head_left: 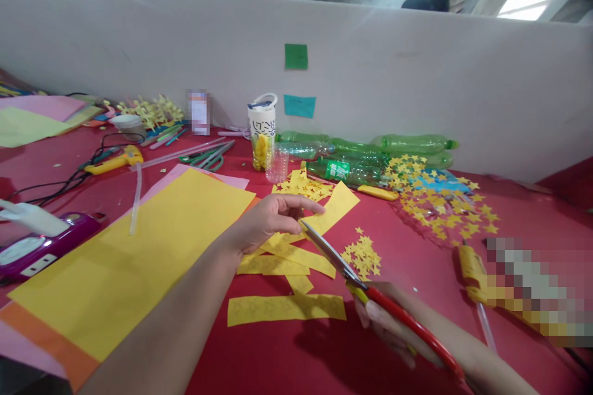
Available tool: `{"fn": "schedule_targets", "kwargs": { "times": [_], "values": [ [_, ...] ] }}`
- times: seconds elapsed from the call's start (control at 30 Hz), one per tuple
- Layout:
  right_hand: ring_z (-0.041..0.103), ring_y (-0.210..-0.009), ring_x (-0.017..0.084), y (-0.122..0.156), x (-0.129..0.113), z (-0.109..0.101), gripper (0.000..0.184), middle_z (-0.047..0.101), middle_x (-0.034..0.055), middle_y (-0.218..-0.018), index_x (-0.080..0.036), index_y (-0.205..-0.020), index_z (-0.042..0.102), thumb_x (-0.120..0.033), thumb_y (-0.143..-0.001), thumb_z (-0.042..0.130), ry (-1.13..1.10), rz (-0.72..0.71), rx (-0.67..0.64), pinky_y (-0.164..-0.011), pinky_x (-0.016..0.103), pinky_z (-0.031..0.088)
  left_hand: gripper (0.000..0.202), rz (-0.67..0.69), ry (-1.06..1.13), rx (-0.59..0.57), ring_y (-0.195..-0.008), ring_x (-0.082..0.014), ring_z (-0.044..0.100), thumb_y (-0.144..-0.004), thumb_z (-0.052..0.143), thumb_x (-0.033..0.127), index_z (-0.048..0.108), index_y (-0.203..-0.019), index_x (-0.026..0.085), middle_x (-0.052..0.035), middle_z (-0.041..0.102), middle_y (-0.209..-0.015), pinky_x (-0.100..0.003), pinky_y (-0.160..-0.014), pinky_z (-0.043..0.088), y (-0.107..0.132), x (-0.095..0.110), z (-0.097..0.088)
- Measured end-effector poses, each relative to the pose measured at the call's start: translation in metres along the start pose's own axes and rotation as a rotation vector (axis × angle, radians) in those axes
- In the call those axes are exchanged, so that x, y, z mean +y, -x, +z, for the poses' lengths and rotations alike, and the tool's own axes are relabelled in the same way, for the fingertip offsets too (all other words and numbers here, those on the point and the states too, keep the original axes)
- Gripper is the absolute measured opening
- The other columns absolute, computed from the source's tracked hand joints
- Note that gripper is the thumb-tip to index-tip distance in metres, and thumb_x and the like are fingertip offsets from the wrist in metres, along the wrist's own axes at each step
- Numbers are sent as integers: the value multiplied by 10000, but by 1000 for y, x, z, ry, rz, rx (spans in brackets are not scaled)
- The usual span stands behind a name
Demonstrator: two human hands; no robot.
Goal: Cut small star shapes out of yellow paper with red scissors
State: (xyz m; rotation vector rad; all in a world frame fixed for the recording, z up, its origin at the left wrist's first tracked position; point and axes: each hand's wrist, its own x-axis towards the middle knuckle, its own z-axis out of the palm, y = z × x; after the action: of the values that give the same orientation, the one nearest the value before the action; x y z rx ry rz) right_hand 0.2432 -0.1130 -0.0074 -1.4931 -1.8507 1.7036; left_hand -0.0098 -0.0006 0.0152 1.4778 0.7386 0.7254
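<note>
Between the thumb and fingers of my left hand [273, 219] is a yellow paper strip [340, 205], which slants up to the right. My right hand [384, 321] is closed around the scissors [336, 256], whose handles are red. Their blade tips meet the strip close to my left thumb. Several more yellow strips [291, 253] lie crossed on the red table below, and one strip [287, 310] with faint star outlines lies nearest me. Just right of the blades is a small heap of cut yellow paper stars [364, 254].
Yellow sheets [162, 247] cover the left side, near a purple power strip [50, 247] and a glue gun [115, 160]. Green plastic bottles [352, 170] line the back by a white cup [262, 123]. A star cluster [440, 197] and another glue gun [472, 271] lie right.
</note>
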Motion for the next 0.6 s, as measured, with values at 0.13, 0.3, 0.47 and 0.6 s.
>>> {"fn": "schedule_targets", "kwargs": {
  "times": [0.13, 0.3, 0.47, 0.6],
  "values": [
    [393, -419, 57, 0, 3, 1, 498, 419, -68, -543, -180, -808, 480, -664, -884, 389, -11, 24, 8, -404, 170, 299, 414, 7, -3, 12, -852, -178, 508, -636, 579, 102, 719, -1008, 215, -51, 629, -989, -274, -697, 407, 0, -1, 0],
    [378, -383, 49, -2, 4, 3, 501, 436, -65, -521, -171, -799, 503, -654, -886, 402, -83, 36, 18, -387, 169, 285, 420, -5, 15, -9, -883, -181, 508, -632, 578, 97, 720, -1007, 224, -47, 631, -1011, -273, -716, 410, 1, 0, 0],
    [385, -370, 50, -2, 5, 3, 485, 431, -72, -495, -168, -788, 511, -634, -890, 426, -98, 28, 27, -386, 167, 294, 420, -6, 20, -21, -898, -184, 519, -631, 577, 94, 722, -1004, 224, -43, 638, -1035, -278, -742, 416, 0, 0, -1],
    [379, -369, 49, -1, 7, 4, 482, 446, -69, -503, -178, -789, 511, -642, -885, 423, -106, 16, 34, -393, 167, 288, 423, -1, 4, -24, -891, -181, 516, -631, 572, 96, 719, -1009, 218, -45, 637, -1040, -274, -734, 416, 0, 0, -1]
  ]
}}
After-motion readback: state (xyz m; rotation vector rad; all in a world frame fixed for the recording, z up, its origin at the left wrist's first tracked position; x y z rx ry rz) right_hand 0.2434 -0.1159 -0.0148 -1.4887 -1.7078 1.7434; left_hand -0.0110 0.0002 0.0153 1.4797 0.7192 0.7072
